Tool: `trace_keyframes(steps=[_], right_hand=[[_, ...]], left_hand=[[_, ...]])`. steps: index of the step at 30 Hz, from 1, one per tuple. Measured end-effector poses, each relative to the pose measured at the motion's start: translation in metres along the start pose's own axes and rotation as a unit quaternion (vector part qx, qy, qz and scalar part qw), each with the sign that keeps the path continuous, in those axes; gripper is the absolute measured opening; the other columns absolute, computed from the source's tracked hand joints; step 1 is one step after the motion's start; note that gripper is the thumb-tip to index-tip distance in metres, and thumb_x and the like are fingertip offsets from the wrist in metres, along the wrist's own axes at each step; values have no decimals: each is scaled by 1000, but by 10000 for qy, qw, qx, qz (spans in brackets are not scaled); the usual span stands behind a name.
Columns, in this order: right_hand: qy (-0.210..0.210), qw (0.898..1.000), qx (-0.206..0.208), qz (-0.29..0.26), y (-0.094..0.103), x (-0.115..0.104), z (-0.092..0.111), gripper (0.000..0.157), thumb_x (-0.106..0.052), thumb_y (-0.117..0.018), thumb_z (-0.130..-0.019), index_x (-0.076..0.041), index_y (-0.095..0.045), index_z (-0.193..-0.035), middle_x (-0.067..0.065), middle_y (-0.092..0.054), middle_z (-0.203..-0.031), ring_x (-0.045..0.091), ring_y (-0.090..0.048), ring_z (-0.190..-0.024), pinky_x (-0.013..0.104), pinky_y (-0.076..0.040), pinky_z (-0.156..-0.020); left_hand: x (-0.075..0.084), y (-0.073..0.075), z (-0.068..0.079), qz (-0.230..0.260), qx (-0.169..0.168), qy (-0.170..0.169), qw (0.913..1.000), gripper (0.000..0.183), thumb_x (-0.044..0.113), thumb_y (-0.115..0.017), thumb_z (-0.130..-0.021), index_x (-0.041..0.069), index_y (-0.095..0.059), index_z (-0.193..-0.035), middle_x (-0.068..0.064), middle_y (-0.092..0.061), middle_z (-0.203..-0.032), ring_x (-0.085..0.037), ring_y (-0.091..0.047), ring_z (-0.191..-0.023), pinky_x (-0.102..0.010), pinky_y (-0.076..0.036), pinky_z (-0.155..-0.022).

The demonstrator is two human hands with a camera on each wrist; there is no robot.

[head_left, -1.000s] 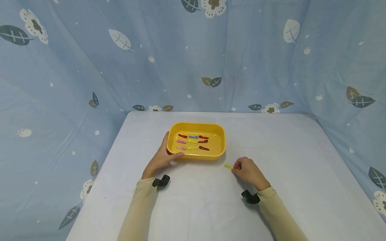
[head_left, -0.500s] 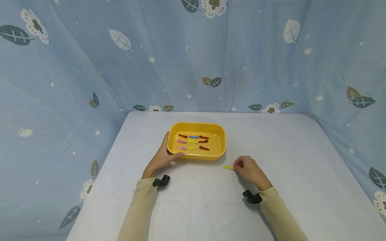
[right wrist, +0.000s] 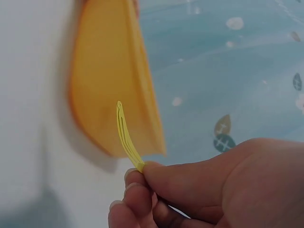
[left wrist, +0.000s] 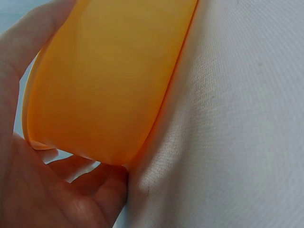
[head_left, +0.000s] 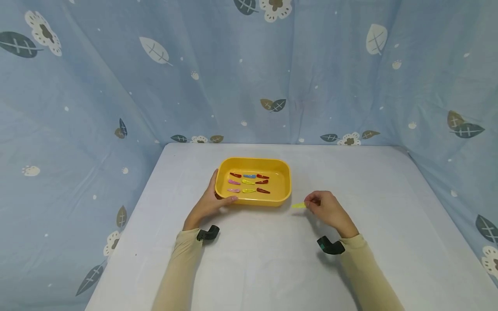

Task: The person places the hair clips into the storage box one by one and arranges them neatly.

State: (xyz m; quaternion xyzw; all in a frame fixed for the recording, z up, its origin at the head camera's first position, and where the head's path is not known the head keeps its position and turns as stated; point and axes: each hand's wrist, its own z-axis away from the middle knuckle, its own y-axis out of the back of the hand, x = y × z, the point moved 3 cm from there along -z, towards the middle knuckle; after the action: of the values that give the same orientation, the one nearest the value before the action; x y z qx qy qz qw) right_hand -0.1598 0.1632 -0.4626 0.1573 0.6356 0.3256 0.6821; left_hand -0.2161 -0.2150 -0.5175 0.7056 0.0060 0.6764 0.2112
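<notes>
A yellow hair clip (head_left: 298, 205) juts leftward from my right hand (head_left: 328, 209), pinched at one end between thumb and fingers. In the right wrist view the slotted clip (right wrist: 126, 135) points up in front of the tray's side wall (right wrist: 104, 71). Its shadow falls on the cloth, just off the tray's near right corner. My left hand (head_left: 208, 201) grips the yellow tray (head_left: 279, 172) by its left end, thumb along the near rim. The left wrist view has the fingers (left wrist: 111, 190) bent against the tray's lower edge. Three rows of snap clips lie inside: pink (head_left: 234, 182), blue (head_left: 250, 176), yellow (head_left: 248, 182) and dark red (head_left: 262, 182).
White cloth (head_left: 272, 259) covers the table around the tray. A blue patterned curtain (head_left: 218, 77) hangs behind the table and along both sides. Each wrist carries a black camera mount, such as the right one (head_left: 330, 246).
My right hand has risen off the cloth and shifted away and slightly right, carrying the yellow hair clip, which has turned in the fingers. The left hand and tray stay put.
</notes>
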Motion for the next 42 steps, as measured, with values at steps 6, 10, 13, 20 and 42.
trace_keyframes(steps=[6,10,13,20,42], right_hand=[[118,9998,104,-155,11,-15,-7,13,-5,-61,-101,4,-70,-104,16,-67,-88,19,-57,-75,24,-51,-66],[160,9995,153,-208,17,-26,-14,14,-7,-61,-102,4,-70,-106,13,-67,-88,20,-58,-77,24,-53,-69],[149,9995,143,-225,20,-34,-19,16,-8,-62,-102,4,-70,-108,14,-67,-89,21,-59,-78,25,-53,-71],[33,9997,3,-221,20,-51,-38,19,-10,-61,-103,4,-69,-112,18,-69,-96,23,-59,-80,28,-52,-74],[-258,9988,-212,355,-8,-66,-86,18,-5,-62,-100,6,-72,-110,21,-71,-105,24,-63,-86,26,-58,-75]], left_hand=[[0,1,0,-53,16,130,9999,128,39,-89,-81,29,5,-167,-8,-32,-168,-29,-52,-139,-51,-36,-125],[-1,2,1,-155,58,258,9995,130,41,-89,-80,24,6,-167,-9,-30,-169,-29,-50,-143,-51,-34,-126],[-1,2,1,-159,69,298,9994,131,42,-89,-80,23,6,-167,-8,-29,-170,-30,-48,-144,-51,-32,-126],[-3,2,2,-285,115,402,9987,131,46,-88,-80,24,7,-167,-8,-23,-172,-30,-44,-148,-51,-28,-128],[1,2,3,-427,97,653,9969,131,51,-87,-79,32,8,-166,-5,-14,-175,-30,-30,-156,-54,-18,-132]])
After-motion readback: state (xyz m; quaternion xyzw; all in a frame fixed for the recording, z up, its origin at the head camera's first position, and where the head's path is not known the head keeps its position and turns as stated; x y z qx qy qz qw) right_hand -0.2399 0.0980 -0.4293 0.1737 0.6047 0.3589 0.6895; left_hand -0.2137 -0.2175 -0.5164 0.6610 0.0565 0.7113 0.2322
